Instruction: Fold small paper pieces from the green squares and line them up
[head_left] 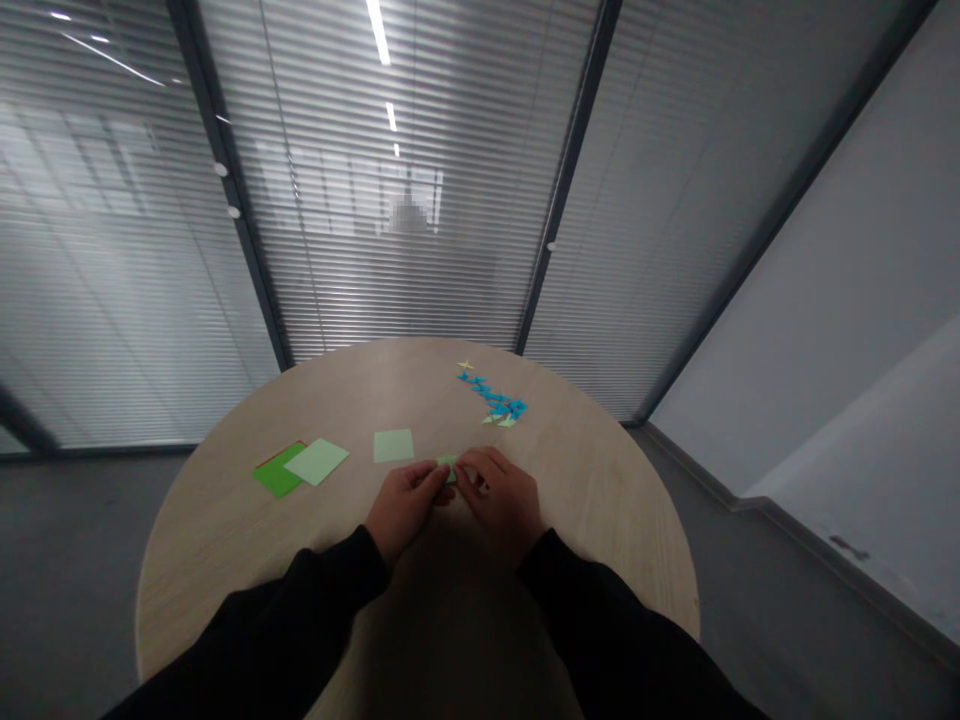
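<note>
Between my two hands is a small piece of light green paper point(448, 461), mostly covered by my fingers. My left hand point(409, 505) pinches its left side with thumb and forefinger. On its right side, the fingers of my right hand point(504, 497) are closed on the same paper. How it is folded cannot be made out. Just beyond my left hand lies a flat pale green paper square point(394, 446). Past my right hand sit several small folded blue paper pieces point(499, 400), with pale green folded pieces point(507, 421) at their near end and a yellow one point(465, 365) at the far end.
To the left, a pale green sheet point(317, 461) overlaps a bright green sheet point(281, 472), with a reddish edge showing behind. Everything rests on a round wooden table point(202, 530). Glass panels with blinds point(405, 270) stand behind it, and a white wall point(847, 330) is at the right.
</note>
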